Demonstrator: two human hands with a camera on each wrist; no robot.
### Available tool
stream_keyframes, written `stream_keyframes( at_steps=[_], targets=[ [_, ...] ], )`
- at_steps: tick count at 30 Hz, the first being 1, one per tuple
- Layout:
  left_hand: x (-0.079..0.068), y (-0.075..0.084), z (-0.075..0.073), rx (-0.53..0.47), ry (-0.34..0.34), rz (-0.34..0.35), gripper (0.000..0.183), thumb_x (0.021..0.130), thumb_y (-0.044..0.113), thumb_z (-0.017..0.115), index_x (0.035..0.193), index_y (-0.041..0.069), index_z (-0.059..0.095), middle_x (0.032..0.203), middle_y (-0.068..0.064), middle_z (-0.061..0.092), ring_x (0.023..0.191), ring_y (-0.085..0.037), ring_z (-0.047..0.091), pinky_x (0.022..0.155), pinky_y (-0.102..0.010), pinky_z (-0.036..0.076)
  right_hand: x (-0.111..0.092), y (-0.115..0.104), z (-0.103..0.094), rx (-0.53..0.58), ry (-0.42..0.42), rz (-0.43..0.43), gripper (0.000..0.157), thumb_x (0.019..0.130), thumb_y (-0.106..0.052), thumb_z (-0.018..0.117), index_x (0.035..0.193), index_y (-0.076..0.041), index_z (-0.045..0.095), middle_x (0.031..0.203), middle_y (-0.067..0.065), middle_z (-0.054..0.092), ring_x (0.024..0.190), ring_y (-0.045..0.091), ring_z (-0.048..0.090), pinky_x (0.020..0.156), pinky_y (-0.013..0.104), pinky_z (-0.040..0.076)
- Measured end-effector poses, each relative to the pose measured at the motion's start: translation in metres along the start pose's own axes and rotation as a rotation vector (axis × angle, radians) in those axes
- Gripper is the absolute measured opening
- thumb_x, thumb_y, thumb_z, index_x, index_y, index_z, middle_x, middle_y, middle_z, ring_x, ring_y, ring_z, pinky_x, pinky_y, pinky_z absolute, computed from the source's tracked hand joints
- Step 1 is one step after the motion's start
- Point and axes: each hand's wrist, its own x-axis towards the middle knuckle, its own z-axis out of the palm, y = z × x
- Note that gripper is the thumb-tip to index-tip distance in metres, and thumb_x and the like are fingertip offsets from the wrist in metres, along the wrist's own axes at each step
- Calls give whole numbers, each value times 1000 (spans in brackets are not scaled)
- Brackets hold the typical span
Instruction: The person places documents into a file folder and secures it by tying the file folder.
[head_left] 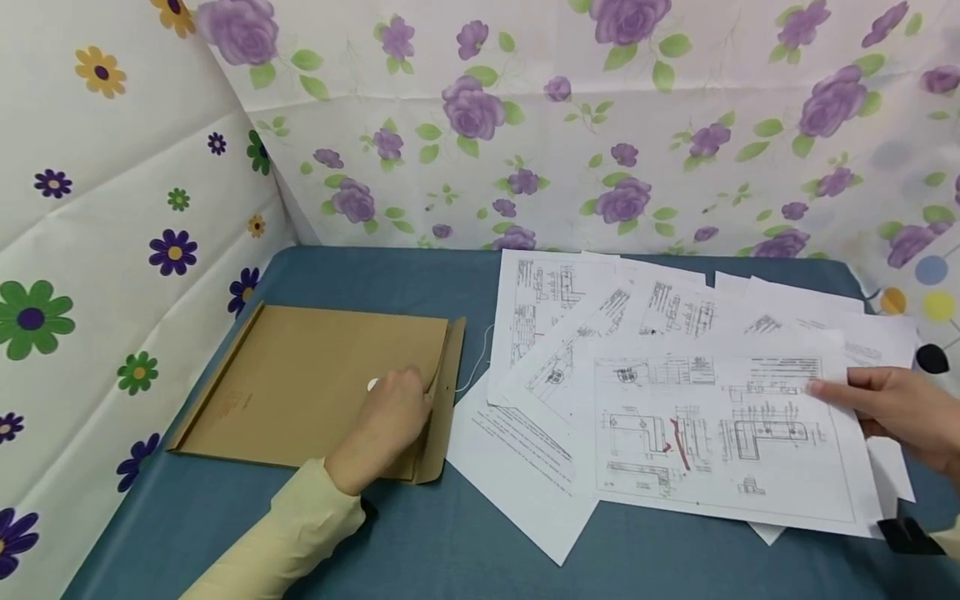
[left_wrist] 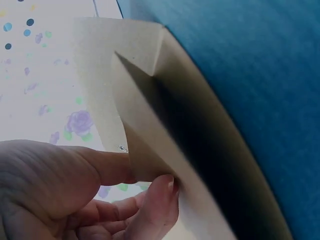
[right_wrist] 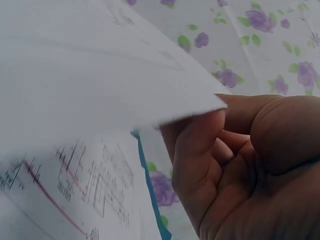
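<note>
A brown kraft paper document envelope (head_left: 322,375) lies on the left of the table, its flap (head_left: 442,408) folded out to the right. My left hand (head_left: 393,412) pinches the upper layer at the envelope's mouth between thumb and fingers. The left wrist view shows that mouth (left_wrist: 200,150) parted, with a dark gap inside. On the right, my right hand (head_left: 903,412) pinches the right edge of a printed drawing sheet (head_left: 712,467) with red pen marks. In the right wrist view the held paper (right_wrist: 100,75) is lifted over other printed pages (right_wrist: 75,200).
Several more printed sheets (head_left: 555,292) spread in an overlapping pile behind and under the held one. One text page (head_left: 517,458) juts toward the front. A white string (head_left: 480,358) trails from the flap. Flowered cloth (head_left: 480,150) hangs behind the blue tabletop (head_left: 360,279).
</note>
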Motion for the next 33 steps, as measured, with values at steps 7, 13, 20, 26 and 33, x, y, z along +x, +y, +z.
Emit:
stream_keyframes(
  at_steps=[7,13,20,26,33],
  targets=[
    [3,-4,-3,-28,18,-15,23,89,-2,63,68,4,55,63,-8,52,55,-23,51,52,-36,42,-1,-9,-2,173,1,-67,26,109,-28,53,103,-49,68,98,-19,73,81,27,76,67,41,61],
    [2,-1,-13,-86,20,-57,27,91,-3,62,68,8,49,64,-5,47,56,-21,48,50,-32,38,-5,-36,2,258,-43,-96,33,110,-23,49,109,-48,70,102,-13,75,81,30,76,64,46,61],
    [0,4,-25,-94,75,-40,26,89,-3,62,70,7,48,65,-2,40,58,-19,42,51,-32,33,-5,-66,16,382,-74,-126,30,110,-20,49,116,-40,72,107,-7,77,81,29,76,62,44,61],
    [-1,3,-32,-134,97,-21,21,87,-5,62,74,7,50,67,-5,46,59,-19,45,53,-32,35,-1,-88,32,473,-131,-182,27,110,-18,51,122,-29,72,111,1,77,80,30,76,60,43,60],
    [-3,1,-33,-146,103,-19,18,87,-5,63,77,6,53,69,-6,52,59,-19,49,53,-32,38,3,-111,50,568,-229,-242,30,110,-14,48,125,-21,73,114,7,76,75,25,75,54,32,57]
  ],
)
